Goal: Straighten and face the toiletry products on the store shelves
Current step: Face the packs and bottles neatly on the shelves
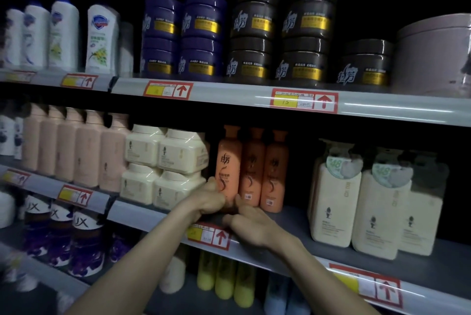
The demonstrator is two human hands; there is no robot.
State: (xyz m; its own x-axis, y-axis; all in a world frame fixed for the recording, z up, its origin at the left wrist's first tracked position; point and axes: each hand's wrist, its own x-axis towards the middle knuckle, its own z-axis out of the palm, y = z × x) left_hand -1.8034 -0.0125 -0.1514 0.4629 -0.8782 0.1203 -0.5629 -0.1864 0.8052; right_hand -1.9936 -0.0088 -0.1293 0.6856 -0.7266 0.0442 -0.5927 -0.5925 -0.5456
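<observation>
Currently, head view: left hand (209, 197) and right hand (251, 224) both clasp the base of the tall orange plastic bottle (228, 159) on the grey middle shelf (295, 217); best twist it slowly, label outward, flush with its two orange neighbours (265, 169)

The foot of the front orange bottle (228, 166) is hidden behind our left hand (210, 200), curled round it, and our right hand (252, 225). We cannot tell whether the right hand grips it or only rests against it. That hand also covers a corner of the price tag (204, 234). The pink tub (430, 59) is cut off by the right edge. The white bottles (15, 36) at far left are blurred. The upper tag (293, 100) has writing too small to read. The yellow bottles (224, 279) lose their tops behind the shelf rail (142, 217).
</observation>
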